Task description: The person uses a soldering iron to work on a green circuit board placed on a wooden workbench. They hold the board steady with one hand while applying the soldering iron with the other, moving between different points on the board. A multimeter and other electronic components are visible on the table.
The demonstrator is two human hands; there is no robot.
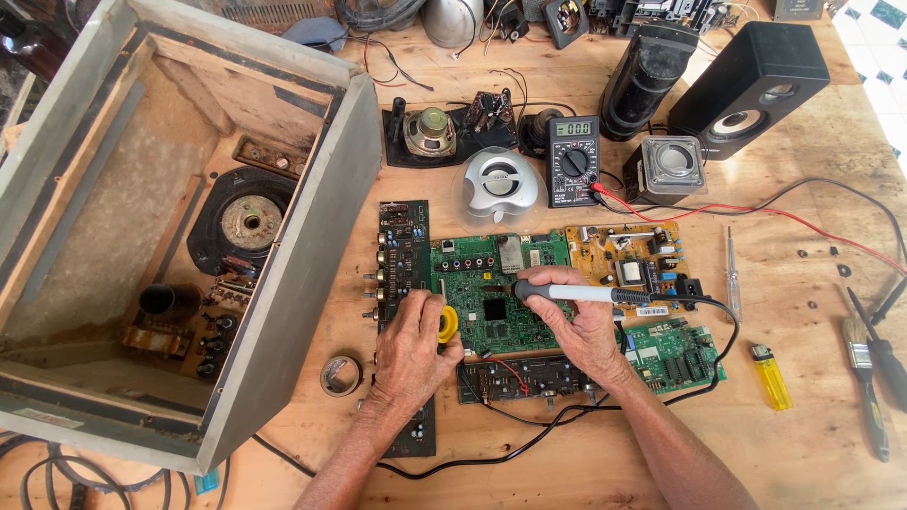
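The right hand (590, 326) is holding a soldering iron (576, 294), fingers wrapped tight around it, its tip touching the green board (491, 283) on the tabletop (812, 425). The left hand (411, 349) is pinching a yellow spool (448, 324) beside the board. A lighter (772, 376) is lying nearby.

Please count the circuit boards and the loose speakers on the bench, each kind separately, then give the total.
Circuit boards: 5 (green, tan, dark strip, small green, black)
Loose speakers: 5 (black box, black cylinder, clear cube, white dome, bare cone)
Total: 10
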